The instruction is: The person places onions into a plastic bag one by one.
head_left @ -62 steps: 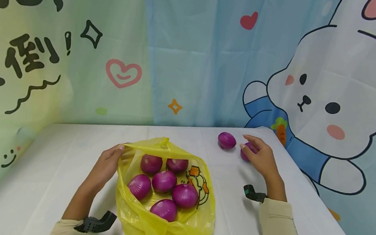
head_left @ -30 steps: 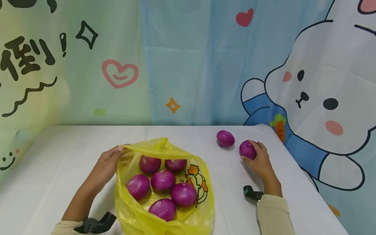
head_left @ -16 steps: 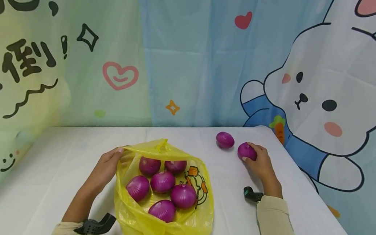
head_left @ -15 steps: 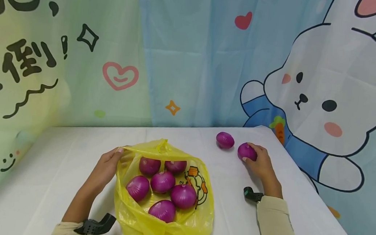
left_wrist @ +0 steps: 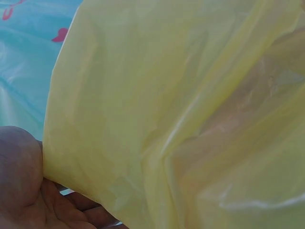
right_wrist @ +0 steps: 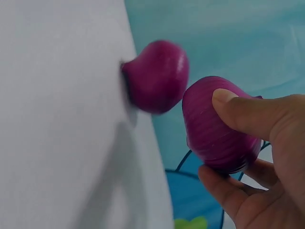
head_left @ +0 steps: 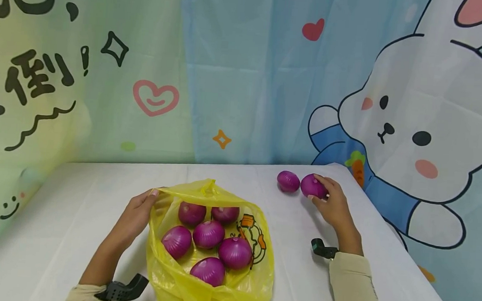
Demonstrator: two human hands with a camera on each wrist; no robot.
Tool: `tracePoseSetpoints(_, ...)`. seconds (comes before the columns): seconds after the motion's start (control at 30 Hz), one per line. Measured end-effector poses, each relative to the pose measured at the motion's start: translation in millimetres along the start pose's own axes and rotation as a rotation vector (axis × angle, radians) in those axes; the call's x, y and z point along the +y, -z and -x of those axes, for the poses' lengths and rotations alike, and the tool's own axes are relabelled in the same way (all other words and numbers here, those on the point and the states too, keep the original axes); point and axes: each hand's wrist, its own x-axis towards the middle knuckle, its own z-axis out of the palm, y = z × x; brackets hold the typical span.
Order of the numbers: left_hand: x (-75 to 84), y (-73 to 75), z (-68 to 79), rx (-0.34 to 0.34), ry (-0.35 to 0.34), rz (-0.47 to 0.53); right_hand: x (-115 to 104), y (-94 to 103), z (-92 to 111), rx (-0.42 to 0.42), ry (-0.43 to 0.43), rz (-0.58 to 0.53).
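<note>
A yellow plastic bag [head_left: 257,282] lies mouth up on the table, with several purple onions [head_left: 208,234] visible inside it. At its left rim my left hand [head_left: 134,213] pinches the plastic between thumb and fingers; the left wrist view is mostly filled by the bag's side [left_wrist: 119,95]. To the right, my right hand [head_left: 334,203] holds a purple onion [head_left: 311,186] between thumb and fingers. The right wrist view shows this held onion [right_wrist: 214,124] beside another onion [right_wrist: 159,76] on the table. I cannot tell whether the two onions touch.
The other loose onion [head_left: 288,181] sits near the far edge of the white table [head_left: 94,215]. A printed curtain [head_left: 238,66] with a rabbit figure hangs behind the table and along its right side. A black device [head_left: 122,289] is strapped to the left wrist.
My right hand closed its fingers on the right-hand onion, then moved it slightly left and away, nearer to the other loose onion. My left hand and the bag stay in place.
</note>
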Motion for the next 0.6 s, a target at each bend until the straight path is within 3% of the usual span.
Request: tracePoseSetpoints(0.6,3.1,1.0,1.0,-0.012,-0.017,-0.001,-94,-5.2,15,-0.222,0.217,-0.389)
